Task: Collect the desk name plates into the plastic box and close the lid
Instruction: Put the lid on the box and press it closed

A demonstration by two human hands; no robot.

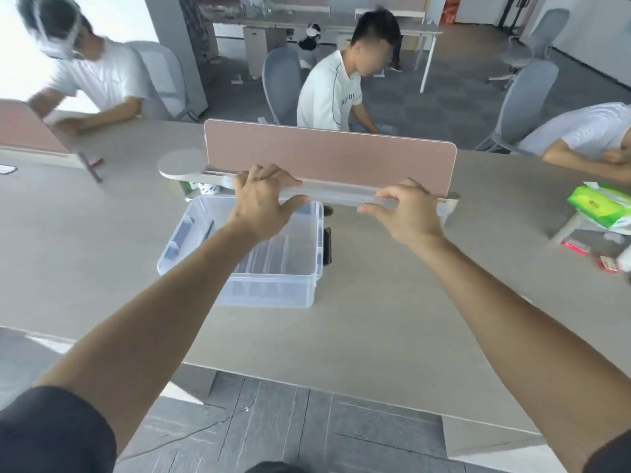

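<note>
Lid (pixel 336 196) — edge-on, long axis left to right

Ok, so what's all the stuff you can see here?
box: 1, clear, open, on table
plates: several, dark and clear, inside box; count unclear
lid: 1, clear, held above box's far edge
dark thing: 1, black, right of box
table: 1, beige
divider: 1, pink, behind box
tissues: 1 pack, green, far right
chairs: several, grey, beyond table
people: 3, white shirts, seated beyond table
left hand: grips lid's left end
right hand: grips lid's right end
</note>
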